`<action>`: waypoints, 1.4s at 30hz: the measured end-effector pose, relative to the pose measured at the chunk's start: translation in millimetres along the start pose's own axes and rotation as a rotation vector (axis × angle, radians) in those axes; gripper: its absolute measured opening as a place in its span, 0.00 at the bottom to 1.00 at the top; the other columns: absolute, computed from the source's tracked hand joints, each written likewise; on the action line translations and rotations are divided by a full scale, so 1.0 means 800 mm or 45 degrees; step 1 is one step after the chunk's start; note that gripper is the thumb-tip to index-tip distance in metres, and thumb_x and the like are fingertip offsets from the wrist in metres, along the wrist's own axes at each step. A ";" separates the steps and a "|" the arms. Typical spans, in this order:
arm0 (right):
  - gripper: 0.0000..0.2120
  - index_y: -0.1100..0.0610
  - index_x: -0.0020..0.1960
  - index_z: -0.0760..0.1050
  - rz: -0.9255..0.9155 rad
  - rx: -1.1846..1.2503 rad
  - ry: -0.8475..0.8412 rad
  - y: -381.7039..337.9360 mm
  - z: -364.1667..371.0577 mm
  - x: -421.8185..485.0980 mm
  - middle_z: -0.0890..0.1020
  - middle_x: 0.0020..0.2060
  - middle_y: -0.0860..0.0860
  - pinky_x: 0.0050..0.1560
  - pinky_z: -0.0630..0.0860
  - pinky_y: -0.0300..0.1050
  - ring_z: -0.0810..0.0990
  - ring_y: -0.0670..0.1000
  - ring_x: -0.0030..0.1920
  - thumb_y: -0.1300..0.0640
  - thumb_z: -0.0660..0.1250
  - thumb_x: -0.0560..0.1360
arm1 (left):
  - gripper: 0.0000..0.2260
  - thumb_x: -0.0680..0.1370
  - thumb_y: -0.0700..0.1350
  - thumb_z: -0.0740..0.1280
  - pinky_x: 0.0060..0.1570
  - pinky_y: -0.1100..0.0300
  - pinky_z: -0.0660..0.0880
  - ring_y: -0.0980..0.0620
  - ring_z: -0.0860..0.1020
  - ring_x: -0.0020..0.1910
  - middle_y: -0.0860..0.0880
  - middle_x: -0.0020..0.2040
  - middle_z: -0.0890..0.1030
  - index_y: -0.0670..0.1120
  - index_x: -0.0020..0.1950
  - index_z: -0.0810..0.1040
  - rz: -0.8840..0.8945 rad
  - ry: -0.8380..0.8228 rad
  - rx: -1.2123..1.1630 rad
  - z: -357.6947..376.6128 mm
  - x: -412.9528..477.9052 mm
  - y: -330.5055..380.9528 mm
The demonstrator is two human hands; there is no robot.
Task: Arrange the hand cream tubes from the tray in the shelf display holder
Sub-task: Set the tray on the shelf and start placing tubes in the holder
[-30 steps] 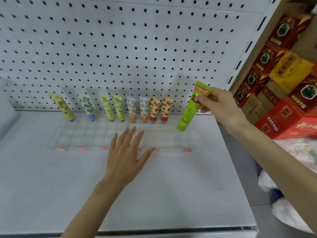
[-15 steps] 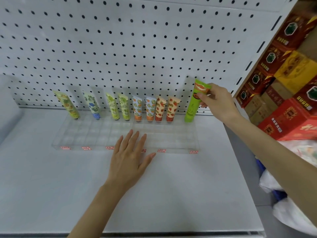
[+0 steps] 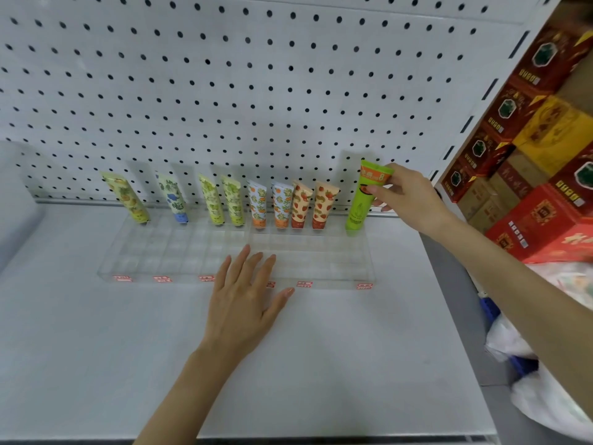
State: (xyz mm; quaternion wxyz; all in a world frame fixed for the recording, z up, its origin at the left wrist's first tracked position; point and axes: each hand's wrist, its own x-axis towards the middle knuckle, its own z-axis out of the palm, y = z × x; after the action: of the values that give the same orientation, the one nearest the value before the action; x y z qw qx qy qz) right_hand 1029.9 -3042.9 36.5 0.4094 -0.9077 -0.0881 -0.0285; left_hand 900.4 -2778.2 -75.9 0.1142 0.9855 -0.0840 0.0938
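Note:
A clear acrylic display holder (image 3: 321, 268) with many small compartments lies on the white shelf. Several patterned hand cream tubes (image 3: 256, 205) stand cap-down in its back row, leaning on the pegboard. My right hand (image 3: 407, 194) grips the top of a bright green tube (image 3: 361, 203) with an orange label, its cap end down in the back row at the holder's far right. My left hand (image 3: 247, 300) rests flat with fingers spread on the shelf, its fingertips over the holder's front edge. No tray is in view.
The white shelf (image 3: 96, 348) runs forward to its front edge at the bottom. A pegboard wall (image 3: 224, 91) rises behind. Red and yellow boxes (image 3: 539, 155) are stacked at the right, with white plastic bags (image 3: 545, 396) below them.
My right hand carried the green tube from above the holder's right side back to the far-right back compartment and stood it nearly upright. My left hand stayed put.

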 end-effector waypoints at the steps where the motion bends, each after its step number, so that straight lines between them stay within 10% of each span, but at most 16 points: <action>1: 0.07 0.57 0.53 0.73 0.009 -0.002 -0.013 0.000 0.000 0.001 0.81 0.50 0.55 0.46 0.80 0.49 0.81 0.49 0.41 0.57 0.66 0.77 | 0.30 0.79 0.64 0.48 0.73 0.49 0.53 0.45 0.64 0.74 0.46 0.68 0.75 0.47 0.70 0.72 0.000 -0.005 0.006 0.000 0.000 0.000; 10: 0.12 0.57 0.59 0.75 0.088 -0.105 -0.104 0.008 0.003 -0.003 0.81 0.52 0.50 0.39 0.77 0.38 0.82 0.47 0.42 0.56 0.66 0.77 | 0.31 0.79 0.65 0.46 0.75 0.50 0.50 0.47 0.61 0.75 0.45 0.75 0.66 0.49 0.74 0.67 0.017 -0.042 0.016 -0.006 -0.002 -0.007; 24: 0.34 0.56 0.74 0.62 0.273 -0.869 -0.205 -0.066 -0.004 -0.102 0.67 0.72 0.52 0.71 0.61 0.48 0.64 0.53 0.71 0.39 0.63 0.75 | 0.38 0.75 0.70 0.42 0.73 0.48 0.55 0.45 0.64 0.74 0.44 0.73 0.68 0.48 0.73 0.68 0.207 -0.077 -0.065 -0.064 0.000 -0.069; 31: 0.35 0.48 0.75 0.56 0.075 -1.467 -0.206 -0.150 0.050 -0.175 0.60 0.75 0.53 0.72 0.57 0.53 0.58 0.55 0.74 0.33 0.56 0.75 | 0.31 0.77 0.67 0.55 0.69 0.47 0.61 0.43 0.67 0.70 0.45 0.71 0.71 0.48 0.72 0.68 0.332 0.009 0.049 -0.160 -0.011 -0.116; 42: 0.33 0.52 0.71 0.62 -0.146 -1.397 -0.086 -0.367 0.121 -0.245 0.72 0.63 0.55 0.61 0.65 0.53 0.69 0.57 0.64 0.34 0.59 0.73 | 0.29 0.75 0.67 0.60 0.61 0.52 0.66 0.47 0.70 0.65 0.49 0.67 0.71 0.53 0.71 0.69 0.326 0.194 0.080 -0.340 -0.125 -0.220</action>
State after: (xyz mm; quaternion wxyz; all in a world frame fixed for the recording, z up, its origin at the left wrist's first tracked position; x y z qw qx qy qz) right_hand 781.2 -2806.7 164.4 -0.1291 -0.9820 -0.1226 -0.0632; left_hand 791.5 -2529.5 127.1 0.0766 0.9598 -0.1969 0.1846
